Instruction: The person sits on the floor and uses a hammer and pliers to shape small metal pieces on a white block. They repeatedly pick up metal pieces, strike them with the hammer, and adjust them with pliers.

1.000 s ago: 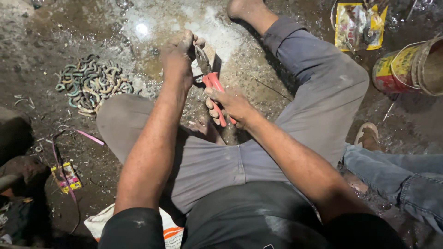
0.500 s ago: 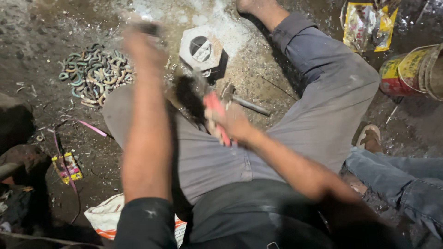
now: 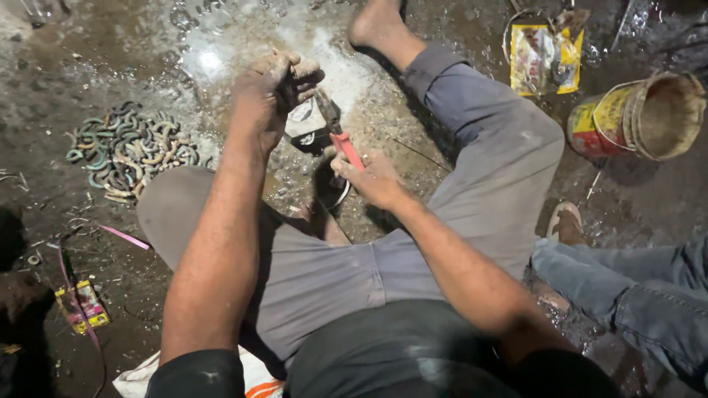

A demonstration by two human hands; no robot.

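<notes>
sitting on a dirty, wet-looking floor [image 3: 88, 66] with legs spread, a person works between the knees with both bare hands. the left hand [image 3: 271, 87] is raised and closed in a fist around a dark tool handle; what sort of tool it is cannot be told, as the fist hides most of it. the right hand [image 3: 372, 177] is clamped on the red handles of a pair of pliers [image 3: 338, 133], whose metal nose points up and away toward the left hand. just beneath the left hand and the pliers' nose lies a pale, flat metal block [image 3: 306, 125] on the floor, partly hidden by the fist. whether the pliers grip something small at their tip is too hard to make out. a dark ring-like object [image 3: 335, 195] rests on the floor just below the right hand.

to the left of the person's left knee sits a heap of curved metal pieces [image 3: 129, 151], greenish and tan, well apart from the hands. a pink strip [image 3: 125, 237] lies on the floor nearer the left thigh, and a small yellow packet [image 3: 82, 304] lies further down at the left edge. at the upper right, yellow wrappers [image 3: 542, 55] lie near a tipped yellow and red bucket [image 3: 634, 118]. another person's leg in blue jeans [image 3: 634, 295] and a sandal [image 3: 566, 221] show at the right.
</notes>
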